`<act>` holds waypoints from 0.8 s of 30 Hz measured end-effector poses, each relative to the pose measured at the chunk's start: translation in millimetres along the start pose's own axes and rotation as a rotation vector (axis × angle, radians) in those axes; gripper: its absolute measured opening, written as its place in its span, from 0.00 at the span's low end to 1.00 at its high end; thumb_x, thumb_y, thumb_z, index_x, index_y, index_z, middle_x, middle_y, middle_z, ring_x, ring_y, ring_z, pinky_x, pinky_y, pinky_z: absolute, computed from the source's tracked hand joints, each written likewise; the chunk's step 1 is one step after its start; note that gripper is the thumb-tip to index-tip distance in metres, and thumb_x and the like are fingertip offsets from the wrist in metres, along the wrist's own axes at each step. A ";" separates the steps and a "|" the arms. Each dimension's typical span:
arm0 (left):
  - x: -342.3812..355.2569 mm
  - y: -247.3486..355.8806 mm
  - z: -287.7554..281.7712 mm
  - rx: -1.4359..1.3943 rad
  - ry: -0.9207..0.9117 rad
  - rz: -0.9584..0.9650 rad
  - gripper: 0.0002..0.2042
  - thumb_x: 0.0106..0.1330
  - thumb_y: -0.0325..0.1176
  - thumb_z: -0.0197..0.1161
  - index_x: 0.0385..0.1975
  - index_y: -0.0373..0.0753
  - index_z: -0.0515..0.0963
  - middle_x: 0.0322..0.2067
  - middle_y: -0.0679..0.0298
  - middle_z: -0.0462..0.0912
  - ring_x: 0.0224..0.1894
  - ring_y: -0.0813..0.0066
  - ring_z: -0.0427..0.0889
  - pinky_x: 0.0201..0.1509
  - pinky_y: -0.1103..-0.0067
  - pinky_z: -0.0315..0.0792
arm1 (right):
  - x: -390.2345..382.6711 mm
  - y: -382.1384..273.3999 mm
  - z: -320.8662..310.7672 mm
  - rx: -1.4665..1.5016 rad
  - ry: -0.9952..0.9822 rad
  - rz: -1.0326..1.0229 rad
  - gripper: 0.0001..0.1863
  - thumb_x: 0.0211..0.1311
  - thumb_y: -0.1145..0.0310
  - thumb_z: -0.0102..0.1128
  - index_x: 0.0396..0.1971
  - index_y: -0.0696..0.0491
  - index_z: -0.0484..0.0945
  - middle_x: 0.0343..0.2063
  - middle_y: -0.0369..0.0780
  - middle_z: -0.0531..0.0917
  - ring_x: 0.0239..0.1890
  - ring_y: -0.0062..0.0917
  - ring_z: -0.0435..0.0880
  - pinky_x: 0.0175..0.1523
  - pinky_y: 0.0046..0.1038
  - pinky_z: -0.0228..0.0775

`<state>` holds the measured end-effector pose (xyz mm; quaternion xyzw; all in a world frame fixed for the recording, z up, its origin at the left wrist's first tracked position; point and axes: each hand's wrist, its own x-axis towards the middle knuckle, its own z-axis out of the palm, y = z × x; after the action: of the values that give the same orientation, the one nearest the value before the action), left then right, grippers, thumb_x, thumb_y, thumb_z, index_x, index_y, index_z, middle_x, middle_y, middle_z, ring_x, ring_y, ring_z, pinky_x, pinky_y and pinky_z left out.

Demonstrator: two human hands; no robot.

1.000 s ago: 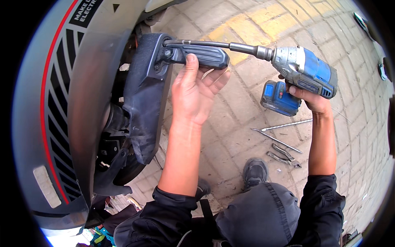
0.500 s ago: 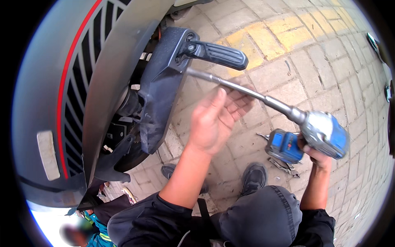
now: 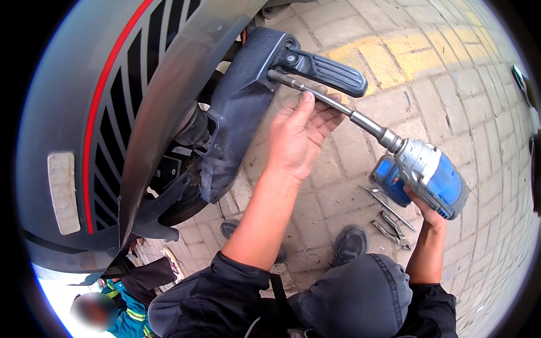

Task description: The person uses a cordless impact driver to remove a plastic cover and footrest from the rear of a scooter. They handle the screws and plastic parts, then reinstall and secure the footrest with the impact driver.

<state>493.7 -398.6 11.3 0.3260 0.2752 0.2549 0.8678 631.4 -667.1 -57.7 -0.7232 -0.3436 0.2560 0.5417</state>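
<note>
- The footrest [image 3: 332,73] is the landmark; it juts from the dark plastic cover [image 3: 248,84] at its left.
- The blue-and-grey impact driver [image 3: 442,174] is below and to the right of the footrest, its long metal shaft [image 3: 332,103] slanting up toward the footrest's base.
- The right hand [image 3: 428,211], well below the footrest, wraps the driver's handle; its trigger finger cannot be made out.
- The left hand [image 3: 296,135], just below the footrest, has its thumb at the shaft and its other fingers loosely curled behind; how firmly they press, I cannot tell.
- The shaft's tip meets the cover beside the footrest's base in view; whether it sits on a fastener is hidden.
- A tilted driver could make the tip slip and scrape the cover or footrest; a spinning shaft could rub the left fingers.
- Counted: one footrest, one cover, one driver, one shaft, two hands; well below the footrest, one pair of pliers [image 3: 402,241] and at least one thin metal rod [image 3: 394,210].
</note>
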 end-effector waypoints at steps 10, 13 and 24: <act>5.7 -0.4 5.0 -0.083 0.040 -0.005 0.12 0.72 0.37 0.50 0.41 0.35 0.74 0.40 0.55 0.81 0.44 0.65 0.80 0.52 0.69 0.75 | 15.6 -3.8 -5.6 -0.096 0.033 -0.009 0.29 0.48 0.68 0.71 0.52 0.56 0.72 0.41 0.39 0.81 0.40 0.29 0.81 0.48 0.31 0.73; 4.5 -2.0 3.1 -0.101 0.081 0.032 0.12 0.71 0.38 0.51 0.41 0.34 0.74 0.39 0.55 0.81 0.42 0.66 0.81 0.50 0.71 0.76 | 26.2 -43.2 23.0 0.665 -0.050 0.400 0.28 0.41 0.75 0.68 0.48 0.56 0.73 0.35 0.41 0.80 0.26 0.24 0.77 0.33 0.25 0.71; 6.8 -8.3 12.1 0.056 0.150 0.067 0.14 0.70 0.39 0.54 0.42 0.32 0.74 0.38 0.56 0.81 0.41 0.65 0.81 0.50 0.71 0.76 | 21.2 -10.1 8.9 0.166 0.043 0.068 0.19 0.43 0.75 0.70 0.39 0.54 0.77 0.28 0.35 0.78 0.31 0.22 0.77 0.38 0.24 0.70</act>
<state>508.6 -405.0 11.1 0.3391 0.3355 0.2995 0.8263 636.0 -643.5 -50.5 -0.6925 -0.2846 0.2864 0.5979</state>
